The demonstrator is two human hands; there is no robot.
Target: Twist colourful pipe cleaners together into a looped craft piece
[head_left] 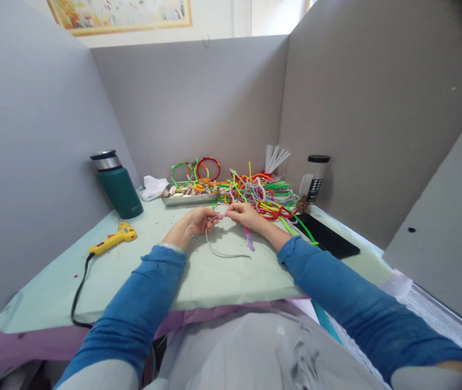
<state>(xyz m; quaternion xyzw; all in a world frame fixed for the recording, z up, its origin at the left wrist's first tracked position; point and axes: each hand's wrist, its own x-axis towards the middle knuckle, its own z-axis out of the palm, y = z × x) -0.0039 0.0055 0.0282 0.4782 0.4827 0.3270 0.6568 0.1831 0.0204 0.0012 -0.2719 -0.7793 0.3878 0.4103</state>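
Above the middle of the table, my left hand (200, 221) and my right hand (243, 213) are close together with fingers pinched. Between their fingertips is a small lilac piece, which looks like pipe cleaner, on a thin grey strand (211, 246). The strand hangs from my left fingers and curves down, its far end lying on the table below my right hand. My fingers partly cover the lilac piece. A fuzzy purple pipe cleaner strip (249, 239) lies just beneath my right hand.
Behind my hands are a metal tray (192, 199) of shells, finished-looking coloured rings (208, 169) and a tangled pipe cleaner pile (255, 189). A yellow glue gun (115, 238) and green bottle (119, 189) stand left. A black tablet-like slab (328, 236) and clear bottle (315, 179) are right.
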